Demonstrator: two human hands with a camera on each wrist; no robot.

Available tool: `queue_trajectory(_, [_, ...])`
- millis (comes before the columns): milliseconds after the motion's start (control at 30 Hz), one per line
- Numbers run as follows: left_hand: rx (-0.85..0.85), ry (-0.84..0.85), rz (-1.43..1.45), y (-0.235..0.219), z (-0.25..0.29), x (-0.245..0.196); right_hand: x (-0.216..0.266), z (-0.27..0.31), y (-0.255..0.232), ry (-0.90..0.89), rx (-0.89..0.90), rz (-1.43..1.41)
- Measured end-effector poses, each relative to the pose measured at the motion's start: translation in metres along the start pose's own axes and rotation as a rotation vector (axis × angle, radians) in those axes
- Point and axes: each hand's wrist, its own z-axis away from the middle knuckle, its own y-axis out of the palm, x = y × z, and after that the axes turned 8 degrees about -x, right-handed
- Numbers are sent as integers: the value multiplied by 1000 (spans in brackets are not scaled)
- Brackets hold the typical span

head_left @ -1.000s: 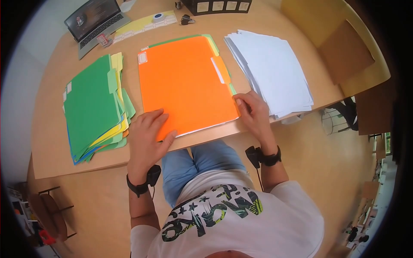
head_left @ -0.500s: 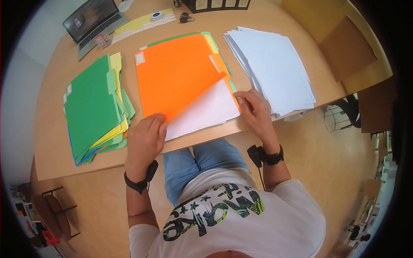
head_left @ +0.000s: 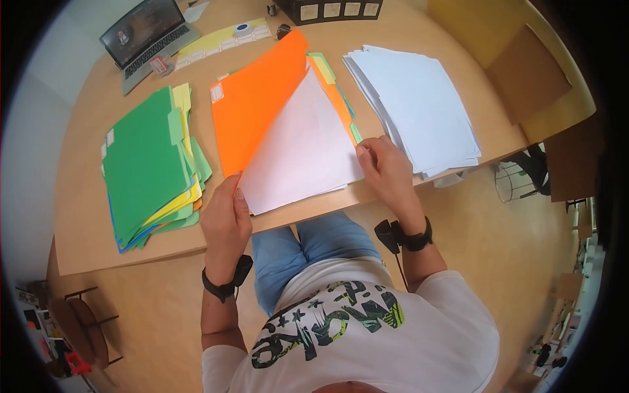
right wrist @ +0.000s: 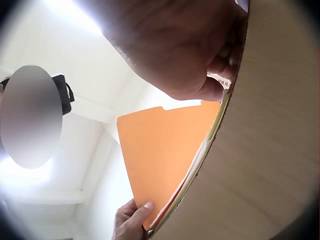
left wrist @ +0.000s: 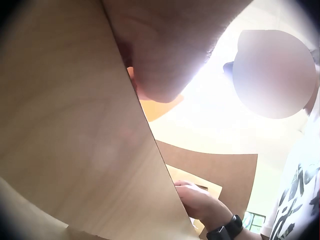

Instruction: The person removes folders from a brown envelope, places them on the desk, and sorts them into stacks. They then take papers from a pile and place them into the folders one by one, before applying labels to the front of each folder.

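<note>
An orange file folder lies on top of a short stack, its front cover raised and slanting over to the left. White paper sheets show inside it. My left hand pinches the cover near its lower left corner, with the thumb on the inner face in the right wrist view. At the stack's lower right edge, my right hand holds the folder's edge between thumb and curled fingers. Green and yellow folder tabs stick out below the orange one. From the left wrist view, the tabletop hides most of the folder.
A pile of green, yellow and blue folders sits left, and a stack of white paper right. Behind are a laptop, a label sheet with a white roll, and a black organizer. The table edge runs close in front.
The orange cover lay flat a second ago; my left hand has lifted it, and its free edge has swung up and left, baring the white sheets. My right hand has stayed at the right edge.
</note>
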Motion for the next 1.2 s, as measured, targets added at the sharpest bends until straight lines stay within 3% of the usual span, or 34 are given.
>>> queue_trajectory(133, [19, -11, 6, -4, 0, -4, 9, -5, -1, 25, 16, 80])
queue_trajectory(333, [-80, 79, 85, 3, -3, -2, 14, -2, 6, -288, -66, 333])
queue_trajectory(633, [18, 30, 108, -4, -3, -3, 30, 9, 21, -370, -43, 112])
queue_trajectory(733, [16, 42, 128, -3, -3, -2, 34, 7, 21, -341, 62, 37])
queue_trajectory(833, [-2, 67, 113, -4, -4, -3, 27, -10, 32, -319, 26, 59])
queue_trajectory(933, [11, 61, 106, -4, -4, -3, 20, -42, 39, -166, 109, -32])
queue_trajectory(1133, [-22, 32, 145, -2, -3, -2, 25, -79, 29, 370, 389, -496])
queue_trajectory(1200, [-44, 56, 148, -1, -3, -2, 16, -83, 36, 359, 400, -498])
